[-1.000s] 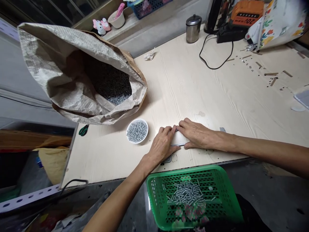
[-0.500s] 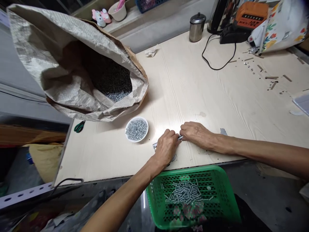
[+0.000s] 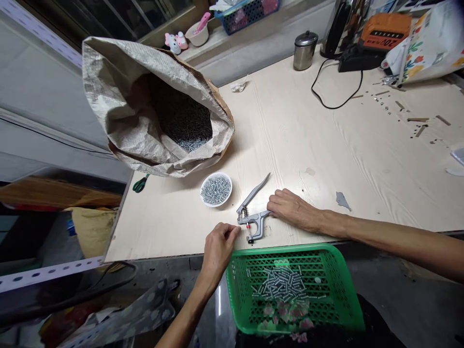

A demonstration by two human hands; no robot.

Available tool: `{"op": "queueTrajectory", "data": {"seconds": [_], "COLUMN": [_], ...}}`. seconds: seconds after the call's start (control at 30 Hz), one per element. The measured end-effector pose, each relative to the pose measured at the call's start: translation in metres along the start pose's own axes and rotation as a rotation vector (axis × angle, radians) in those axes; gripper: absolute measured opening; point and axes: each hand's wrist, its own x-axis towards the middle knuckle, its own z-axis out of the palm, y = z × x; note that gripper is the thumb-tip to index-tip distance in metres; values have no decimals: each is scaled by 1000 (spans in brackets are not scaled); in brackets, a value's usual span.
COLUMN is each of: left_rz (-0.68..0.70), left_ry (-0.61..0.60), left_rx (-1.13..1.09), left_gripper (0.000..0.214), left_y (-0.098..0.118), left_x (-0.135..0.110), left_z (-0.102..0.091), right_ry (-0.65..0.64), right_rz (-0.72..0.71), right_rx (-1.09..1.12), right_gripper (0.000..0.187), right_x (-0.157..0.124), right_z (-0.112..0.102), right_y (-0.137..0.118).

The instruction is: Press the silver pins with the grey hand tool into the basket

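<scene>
A grey snap-press plier tool (image 3: 252,209) lies on the pale wooden table (image 3: 326,140) near its front edge, its upper handle raised. My right hand (image 3: 290,208) rests on the table with closed fingers gripping the tool's lower handle. My left hand (image 3: 219,246) is at the table's front edge just left of the tool, fingers pinched together on something too small to make out. A small white dish (image 3: 216,189) of little metal pieces sits left of the tool. Below the table edge a green basket (image 3: 326,290) holds several similar metal pieces.
A big open woven sack (image 3: 145,106) of small metal parts leans at the table's left. Green-handled scissors (image 3: 140,183) lie beneath it. At the back stand a steel canister (image 3: 305,50), a black cable (image 3: 335,92), an orange device (image 3: 384,30) and a floral bag (image 3: 431,43).
My left hand has come off the tool and pulled back to the table's front edge. The tool's upper handle has sprung up. The view has shifted left.
</scene>
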Motion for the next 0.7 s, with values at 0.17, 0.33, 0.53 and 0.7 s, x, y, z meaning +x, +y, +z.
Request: {"op": "queueTrajectory", "data": {"seconds": [0.17,0.33,0.53,0.7], "left_rz": [-151,-140,-35,199], "left_ry": [-9,-3,83,77], "left_rx": [-84,-81,72,-43], "left_gripper": [40,48,38,24], "left_y": [-14,-7,5,-4], "left_x": [-2,5,19,13], "left_z": [10,15,23,21], "right_ry": [41,63,86,149], "right_rz": [-12,-3,31,164], "right_rx": [7,-14,86,290], "right_gripper": [26,24,23,22], "right_x": [-2,-2,0,-2], "right_z": [11,21,22,9], "right_y": [4,5,10,26]}}
